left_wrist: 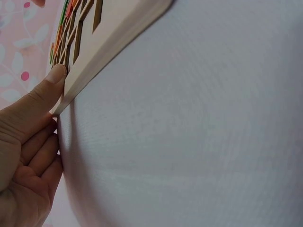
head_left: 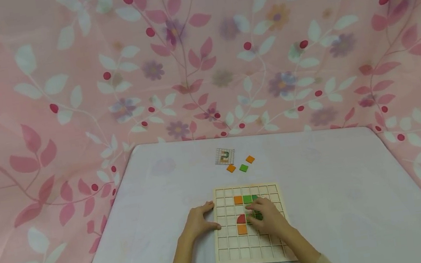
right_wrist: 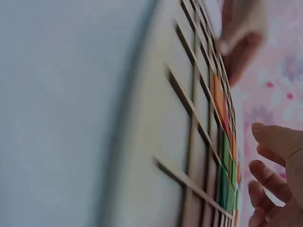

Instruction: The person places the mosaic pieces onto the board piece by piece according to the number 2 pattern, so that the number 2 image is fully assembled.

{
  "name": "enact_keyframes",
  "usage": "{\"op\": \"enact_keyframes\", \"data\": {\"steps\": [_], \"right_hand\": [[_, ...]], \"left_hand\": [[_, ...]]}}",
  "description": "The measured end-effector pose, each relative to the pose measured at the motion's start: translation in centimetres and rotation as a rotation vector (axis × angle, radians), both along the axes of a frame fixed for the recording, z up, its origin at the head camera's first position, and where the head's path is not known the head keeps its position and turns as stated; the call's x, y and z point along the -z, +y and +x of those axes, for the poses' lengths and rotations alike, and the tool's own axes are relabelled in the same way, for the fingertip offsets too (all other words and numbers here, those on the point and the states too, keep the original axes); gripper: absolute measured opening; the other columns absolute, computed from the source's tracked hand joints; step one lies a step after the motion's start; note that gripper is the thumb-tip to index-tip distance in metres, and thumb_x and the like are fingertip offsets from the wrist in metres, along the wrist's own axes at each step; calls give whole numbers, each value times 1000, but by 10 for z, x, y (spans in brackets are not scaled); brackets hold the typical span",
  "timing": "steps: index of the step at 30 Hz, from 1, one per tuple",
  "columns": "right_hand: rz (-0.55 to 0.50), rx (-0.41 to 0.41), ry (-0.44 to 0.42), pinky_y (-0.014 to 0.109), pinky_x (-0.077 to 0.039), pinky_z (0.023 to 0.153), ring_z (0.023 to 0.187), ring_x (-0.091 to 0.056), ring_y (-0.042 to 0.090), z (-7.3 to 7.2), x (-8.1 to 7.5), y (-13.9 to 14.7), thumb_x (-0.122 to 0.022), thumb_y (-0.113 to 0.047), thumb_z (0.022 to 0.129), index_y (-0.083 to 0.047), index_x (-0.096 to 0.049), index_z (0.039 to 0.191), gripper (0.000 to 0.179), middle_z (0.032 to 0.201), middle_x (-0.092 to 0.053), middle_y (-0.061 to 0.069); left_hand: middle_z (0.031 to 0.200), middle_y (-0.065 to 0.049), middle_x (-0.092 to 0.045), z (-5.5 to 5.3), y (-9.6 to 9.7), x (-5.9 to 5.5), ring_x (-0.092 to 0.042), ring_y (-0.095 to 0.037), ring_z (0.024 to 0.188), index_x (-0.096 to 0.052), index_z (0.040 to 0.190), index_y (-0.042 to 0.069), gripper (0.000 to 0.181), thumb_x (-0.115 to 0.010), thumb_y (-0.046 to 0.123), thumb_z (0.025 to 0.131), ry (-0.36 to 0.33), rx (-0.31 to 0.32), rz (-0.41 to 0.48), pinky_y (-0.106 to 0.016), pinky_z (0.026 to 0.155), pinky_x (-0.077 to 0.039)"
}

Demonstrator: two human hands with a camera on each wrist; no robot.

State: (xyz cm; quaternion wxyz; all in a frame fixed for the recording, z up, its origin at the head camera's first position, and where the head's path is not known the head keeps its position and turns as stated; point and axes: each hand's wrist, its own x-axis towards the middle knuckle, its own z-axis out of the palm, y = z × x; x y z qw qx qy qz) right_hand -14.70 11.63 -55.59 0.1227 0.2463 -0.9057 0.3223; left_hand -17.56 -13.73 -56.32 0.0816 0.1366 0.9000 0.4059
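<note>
A pale wooden grid board point(head_left: 233, 254) lies on the table. My left hand point(head_left: 196, 223) holds its left edge; in the left wrist view the thumb point(left_wrist: 45, 90) rests on the rim, with the other fingers at the side. Over the right half of the board is my right hand point(head_left: 269, 220), its thumb and fingers apart and holding nothing visible. Set in the grid are an orange square tile point(head_left: 238, 200), a light green tile point(head_left: 247, 199), a red rounded tile point(head_left: 241, 219) and another orange tile point(head_left: 242, 229). Dark green tiles point(right_wrist: 224, 182) lie partly hidden under the right hand.
Beyond the board sit a small pattern card point(head_left: 224, 156), two loose orange tiles point(head_left: 250, 159) and a loose green tile point(head_left: 244, 168). White cloth covers the table point(head_left: 345, 202). A floral curtain point(head_left: 224, 57) hangs behind and at both sides.
</note>
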Motion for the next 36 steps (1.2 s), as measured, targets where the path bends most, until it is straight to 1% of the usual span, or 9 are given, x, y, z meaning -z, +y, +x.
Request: {"op": "enact_keyframes", "data": {"steps": [2, 4, 8, 14, 18, 22, 28, 32, 36], "right_hand": [[44, 11, 30, 33, -46, 67, 81, -52, 17, 13, 2, -8, -77, -19, 75, -6, -73, 97, 26, 89, -59, 2], [89, 27, 32, 32, -41, 67, 83, -48, 16, 23, 5, -14, -77, -23, 76, -9, -73, 98, 27, 91, -56, 0], [122, 58, 43, 31, -35, 68, 86, -44, 15, 38, 14, -23, -75, -25, 78, -11, -74, 100, 26, 94, -52, -2], [54, 76, 130, 30, -34, 67, 87, -47, 16, 44, 23, -26, -76, -18, 77, -11, -76, 95, 19, 93, -57, -2], [21, 42, 138, 31, -37, 68, 89, -50, 15, 41, 23, -26, -76, -16, 77, -10, -75, 93, 17, 96, -62, 0], [41, -3, 88, 33, -41, 72, 91, -52, 15, 37, 20, -27, -74, -15, 80, -9, -74, 96, 17, 97, -63, 0], [110, -73, -104, 41, -46, 83, 93, -53, 16, 27, 10, -27, -73, -16, 81, -10, -69, 97, 18, 96, -58, -2], [77, -110, -190, 34, -47, 79, 89, -52, 15, 20, 7, -25, -74, -10, 78, -9, -66, 94, 18, 93, -56, -2], [33, -121, -192, 30, -47, 76, 87, -49, 14, 18, 8, -24, -75, -3, 74, -8, -65, 91, 20, 93, -53, -1]], "left_hand": [[132, -19, -54, 0, 0, 1, -47, -37, 125, -56, 125, -6, 78, -88, 21, 59, 2, -1, -1, -49, 105, -37], [131, -19, -54, 0, 0, 1, -47, -37, 125, -56, 125, -6, 78, -88, 21, 59, 4, -2, -1, -49, 105, -37], [131, -19, -54, 0, 1, 2, -48, -37, 124, -56, 125, -6, 78, -88, 22, 59, 6, -1, 2, -49, 105, -38], [132, -18, -53, 0, 1, 2, -47, -37, 125, -56, 126, -5, 79, -88, 21, 59, 3, -5, -6, -49, 105, -37], [132, -18, -53, 1, 0, 2, -46, -37, 126, -56, 126, -6, 79, -88, 21, 59, -4, -7, 10, -49, 105, -36], [132, -18, -54, 0, 0, 1, -47, -37, 125, -56, 125, -6, 78, -88, 21, 60, 3, -3, 13, -49, 105, -37], [131, -19, -54, -1, -1, 3, -47, -37, 125, -56, 125, -6, 78, -88, 21, 59, 15, 3, 13, -49, 105, -37], [131, -19, -54, -1, -1, 4, -47, -38, 125, -56, 125, -6, 79, -88, 21, 59, 13, 5, 17, -49, 105, -37], [131, -19, -54, -1, 0, 3, -47, -38, 124, -56, 125, -6, 78, -88, 21, 59, 12, 3, 18, -49, 105, -37]]}}
